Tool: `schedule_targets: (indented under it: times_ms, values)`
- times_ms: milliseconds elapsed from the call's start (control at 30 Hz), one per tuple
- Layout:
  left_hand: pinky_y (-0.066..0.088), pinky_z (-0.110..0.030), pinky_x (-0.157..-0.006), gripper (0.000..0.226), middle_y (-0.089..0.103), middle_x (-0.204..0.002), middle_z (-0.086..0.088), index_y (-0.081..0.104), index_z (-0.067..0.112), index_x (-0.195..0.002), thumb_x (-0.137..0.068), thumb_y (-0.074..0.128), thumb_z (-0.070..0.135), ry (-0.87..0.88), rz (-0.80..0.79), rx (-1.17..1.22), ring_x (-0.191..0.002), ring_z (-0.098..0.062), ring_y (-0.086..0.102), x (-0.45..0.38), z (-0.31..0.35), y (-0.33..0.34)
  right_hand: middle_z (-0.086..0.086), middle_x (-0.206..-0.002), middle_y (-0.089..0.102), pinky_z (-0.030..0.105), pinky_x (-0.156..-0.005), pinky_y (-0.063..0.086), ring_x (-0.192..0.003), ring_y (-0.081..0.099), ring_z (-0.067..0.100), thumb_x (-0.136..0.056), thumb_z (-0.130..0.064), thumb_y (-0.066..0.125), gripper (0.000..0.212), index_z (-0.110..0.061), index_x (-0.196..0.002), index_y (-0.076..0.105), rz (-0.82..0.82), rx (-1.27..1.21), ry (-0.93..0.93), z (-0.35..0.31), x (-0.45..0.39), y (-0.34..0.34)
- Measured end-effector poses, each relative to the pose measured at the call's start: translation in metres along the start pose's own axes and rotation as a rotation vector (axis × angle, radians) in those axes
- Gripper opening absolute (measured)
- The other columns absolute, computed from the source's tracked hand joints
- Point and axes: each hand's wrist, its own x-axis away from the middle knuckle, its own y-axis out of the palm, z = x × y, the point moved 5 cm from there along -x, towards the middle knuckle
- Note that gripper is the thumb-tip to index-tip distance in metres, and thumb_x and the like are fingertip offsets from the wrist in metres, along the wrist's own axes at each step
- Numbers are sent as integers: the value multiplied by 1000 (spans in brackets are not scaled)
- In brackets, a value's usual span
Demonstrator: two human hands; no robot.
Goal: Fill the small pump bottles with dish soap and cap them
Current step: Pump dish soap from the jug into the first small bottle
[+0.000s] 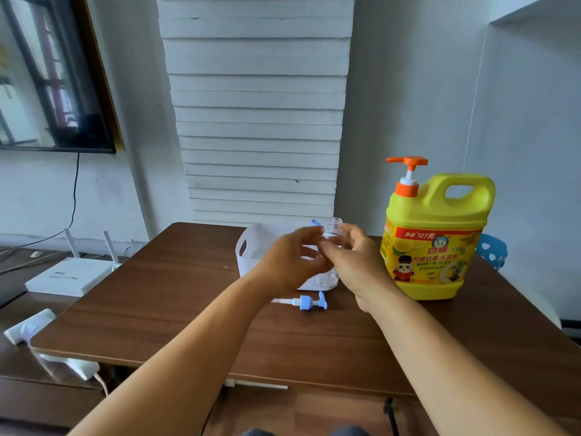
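Clear bottle upright, uncapped, gripped btwn L hand & R hand.

Two forearms enter from the bottom edge, both bare from below the elbow to the wrist; no sleeve, cuff or hem visible anywhere along them. Left hand and right hand: no gloves. No watch, strap or bracelet at either wrist; no rings seen on the fingers that show. At the bottom edge, between the arms, two small patches of grey-blue fabric; garment cannot be told.
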Motion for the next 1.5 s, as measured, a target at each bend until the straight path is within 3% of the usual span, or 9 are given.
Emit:
schedule_targets:
  times_ms: [167,367,500,633,800,1000,1133,1333,1500]
  values:
    - [48,-4,-69,26,70,-102,14,64,30,-110,-84,63,25,50,136,102,-89,1,67,-10,21,2,2,-113,68,38,-94,51,-105,64,18,-83,-47,60,49,-17,-122,59,-4,14,-55,-24,-3,-9]
    - [45,-13,-72,39,65,-101,12,59,24,-118,-80,70,23,58,203,74,-89,-8,64,-36,52,17,5,-115,65,18,-84,43,-98,57,9,-93,-23,55,29,-11,-119,63,248,177,-458,-82,-13,-65]
    - [42,-12,-70,38,60,-98,13,58,26,-117,-81,68,22,87,221,15,-80,-4,58,-53,67,23,7,-114,63,28,-89,44,-107,57,21,-91,-15,55,25,-13,-113,67,403,390,-626,-107,-27,-99]
    - [43,-17,-69,35,58,-93,16,58,27,-114,-81,68,23,90,228,-13,-81,-6,58,-69,74,21,6,-120,64,25,-90,40,-117,53,25,-94,-18,50,27,-13,-113,68,337,620,-536,-115,-52,-115]
    - [39,-8,-71,36,59,-95,16,58,27,-117,-82,67,25,123,217,-137,-86,-6,58,-82,81,19,7,-98,72,24,-65,45,-88,63,23,-93,-17,52,23,-12,-96,73,169,689,-425,-115,-65,-122]
    - [39,-9,-72,40,58,-98,18,56,29,-120,-82,66,26,155,224,-235,-91,-5,58,-88,87,16,1,-108,71,16,-64,41,-91,60,12,-89,-21,61,20,-18,-105,73,51,664,-380,-119,-78,-131]
    - [42,-20,-82,38,56,-99,18,56,28,-119,-83,65,25,200,230,-304,-92,-4,54,-91,94,14,0,-102,71,19,-67,42,-89,62,13,-87,-21,65,17,-19,-101,75,21,673,-374,-121,-81,-132]
    - [37,-15,-75,37,61,-103,19,57,34,-119,-83,63,30,209,208,-396,-93,0,53,-93,93,15,-4,-87,71,15,-59,42,-69,59,-1,-83,-23,69,17,-23,-99,75,-38,705,-314,-111,-87,-130]
    - [41,-21,-82,39,62,-109,17,54,34,-121,-83,63,31,182,183,-397,-96,-3,55,-94,96,14,-6,-88,67,14,-57,39,-74,57,4,-83,-21,69,17,-22,-100,75,-73,743,-289,-125,-84,-129]
